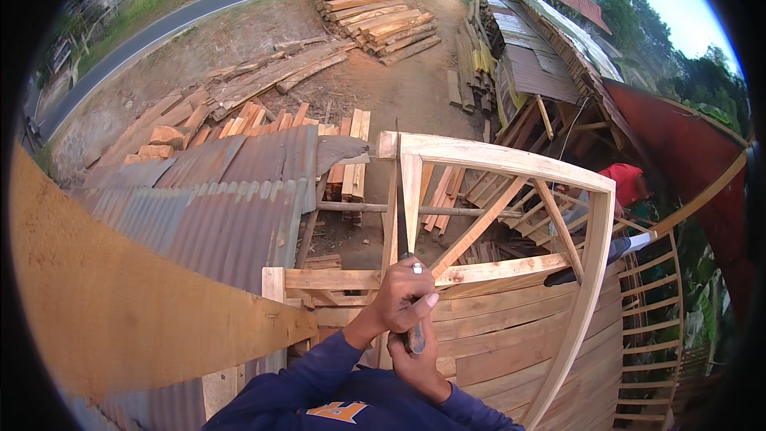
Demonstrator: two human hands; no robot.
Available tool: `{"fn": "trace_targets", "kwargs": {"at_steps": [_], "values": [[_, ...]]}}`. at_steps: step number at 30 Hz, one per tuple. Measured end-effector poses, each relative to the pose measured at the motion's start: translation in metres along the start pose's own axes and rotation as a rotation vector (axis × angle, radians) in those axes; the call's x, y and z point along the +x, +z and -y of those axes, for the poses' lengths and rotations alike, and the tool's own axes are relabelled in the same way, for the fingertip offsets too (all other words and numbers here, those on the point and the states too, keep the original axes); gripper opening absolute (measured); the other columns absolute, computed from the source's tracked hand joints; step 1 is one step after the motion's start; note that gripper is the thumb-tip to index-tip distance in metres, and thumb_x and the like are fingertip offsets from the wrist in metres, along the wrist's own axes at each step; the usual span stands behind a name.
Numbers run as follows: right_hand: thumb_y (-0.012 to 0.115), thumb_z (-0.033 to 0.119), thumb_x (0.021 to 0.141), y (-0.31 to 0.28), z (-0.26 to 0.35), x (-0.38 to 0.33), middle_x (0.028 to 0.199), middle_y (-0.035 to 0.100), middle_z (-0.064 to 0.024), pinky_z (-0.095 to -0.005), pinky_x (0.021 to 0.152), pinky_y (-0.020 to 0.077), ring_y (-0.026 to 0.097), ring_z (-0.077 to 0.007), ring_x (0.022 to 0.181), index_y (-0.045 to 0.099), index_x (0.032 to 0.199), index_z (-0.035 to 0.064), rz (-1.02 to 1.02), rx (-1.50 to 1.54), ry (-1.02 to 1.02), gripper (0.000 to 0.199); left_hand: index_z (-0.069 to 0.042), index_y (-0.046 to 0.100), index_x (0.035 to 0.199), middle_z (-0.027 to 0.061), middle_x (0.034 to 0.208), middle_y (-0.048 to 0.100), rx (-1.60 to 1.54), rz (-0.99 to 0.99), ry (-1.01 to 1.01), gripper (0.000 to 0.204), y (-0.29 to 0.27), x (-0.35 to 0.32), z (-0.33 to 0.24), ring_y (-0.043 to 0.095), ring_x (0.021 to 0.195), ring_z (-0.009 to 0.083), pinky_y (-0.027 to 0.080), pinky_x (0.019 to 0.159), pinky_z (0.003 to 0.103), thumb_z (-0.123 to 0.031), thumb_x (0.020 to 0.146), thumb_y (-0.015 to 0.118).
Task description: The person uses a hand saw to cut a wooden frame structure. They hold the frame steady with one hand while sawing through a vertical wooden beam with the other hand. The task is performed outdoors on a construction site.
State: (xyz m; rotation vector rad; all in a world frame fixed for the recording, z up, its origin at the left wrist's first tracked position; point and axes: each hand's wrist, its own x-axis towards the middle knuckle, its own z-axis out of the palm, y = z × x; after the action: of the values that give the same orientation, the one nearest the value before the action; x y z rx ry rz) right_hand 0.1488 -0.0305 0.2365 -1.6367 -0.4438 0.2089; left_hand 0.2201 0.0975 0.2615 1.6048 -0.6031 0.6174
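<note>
My left hand (405, 295), wearing a ring, is closed around the upper part of a tool with a long, thin, dark blade (401, 211). Just below it, my right hand (416, 363) is closed on the same tool near its pale lower end (416, 339). Its blade points away from me, seen nearly edge-on, so I cannot tell whether it is a saw or a machete. The blade runs beside an upright of the light wooden frame (511, 156). Past the upright, its tip reaches the frame's far left corner. Both hands hover near a crosspiece (335, 279).
A broad plank (144, 279) juts in from the left above corrugated roofing (223, 215). Wooden boards (511, 327) and a ladder-like lattice (650, 327) lie at right. A person in red (622, 183) is beyond the frame. Stacked timber (379, 20) lies on the ground below.
</note>
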Motion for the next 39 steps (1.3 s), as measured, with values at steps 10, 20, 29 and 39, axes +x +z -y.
{"fn": "trace_targets", "kwargs": {"at_steps": [10,20,29,39], "values": [[0.056,-0.001,0.082,0.02,0.033,0.197,0.092,0.065,-0.0123,-0.0283,0.065,0.0488,0.057,-0.0126,0.073,0.037,0.141,-0.0079,-0.089,0.169,-0.059,0.062,0.0,0.053,0.053,0.0062,0.05,0.052,-0.198,-0.166,-0.233,0.053,-0.071,0.128,0.107,0.052,0.05,0.0134,0.039,0.051,0.03,-0.034,0.094,0.054],[0.055,-0.006,0.084,-0.001,-0.012,0.043,0.117,0.061,-0.0174,-0.0268,0.08,0.0496,0.062,-0.0174,0.099,0.021,0.15,-0.0068,-0.032,0.088,0.041,0.074,-0.006,0.047,0.057,0.008,0.053,0.043,0.029,-0.007,0.024,0.033,-0.01,0.025,0.035,0.042,0.051,0.0262,0.036,0.062,0.036,-0.026,0.082,0.054],[0.058,0.001,0.082,0.02,0.018,0.143,0.104,0.066,-0.0192,-0.0321,0.075,0.0507,0.062,-0.0198,0.085,0.036,0.14,-0.0077,-0.098,0.133,-0.028,0.063,-0.002,0.055,0.057,0.0075,0.051,0.053,-0.094,-0.139,-0.297,0.047,-0.054,0.086,0.074,0.05,0.053,0.0186,0.039,0.063,0.034,-0.033,0.092,0.052],[0.053,-0.008,0.082,0.011,-0.006,0.112,0.114,0.06,-0.0137,-0.0264,0.088,0.0467,0.058,-0.0144,0.106,0.04,0.139,-0.0074,-0.088,0.128,-0.047,0.058,-0.006,0.05,0.056,0.0072,0.055,0.047,0.027,-0.11,0.005,0.032,-0.035,0.061,0.074,0.043,0.05,0.0266,0.038,0.06,0.037,-0.025,0.08,0.056]]}}
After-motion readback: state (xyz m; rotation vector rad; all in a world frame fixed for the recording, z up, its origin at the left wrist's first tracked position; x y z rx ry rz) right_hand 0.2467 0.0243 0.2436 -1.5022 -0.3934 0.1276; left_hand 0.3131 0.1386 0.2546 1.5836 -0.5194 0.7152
